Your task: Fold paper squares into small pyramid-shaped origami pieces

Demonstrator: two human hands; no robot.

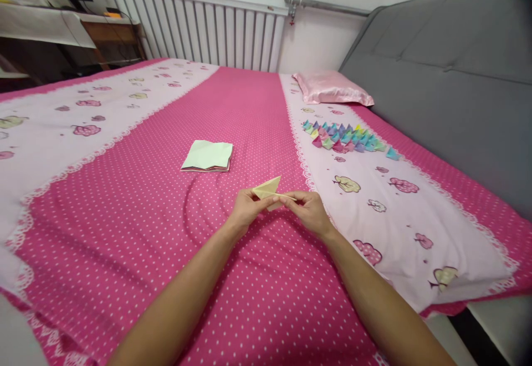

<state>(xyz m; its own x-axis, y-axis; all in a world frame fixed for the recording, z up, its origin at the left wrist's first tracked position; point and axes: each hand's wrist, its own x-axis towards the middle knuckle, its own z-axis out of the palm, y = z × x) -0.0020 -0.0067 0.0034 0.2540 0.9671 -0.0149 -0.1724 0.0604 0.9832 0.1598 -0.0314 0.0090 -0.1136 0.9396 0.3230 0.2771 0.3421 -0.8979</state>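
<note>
A pale yellow sheet of folded paper (267,187) is held up between my two hands, over the pink bed cover. My left hand (248,206) pinches its left side, thumb in front and fingers behind. On the other side, my right hand (307,209) grips a thin folded edge between thumb and fingers. The thumbs nearly meet at the middle of the paper. One pointed flap stands up above the left thumb. Part of the paper is hidden behind the fingers.
A stack of pale green paper squares (208,155) lies ahead to the left. Several rows of small coloured folded-paper pieces (344,138) sit at the right, near a pink pillow (332,87). A grey headboard (449,78) borders the right; a radiator (199,25) stands at the back.
</note>
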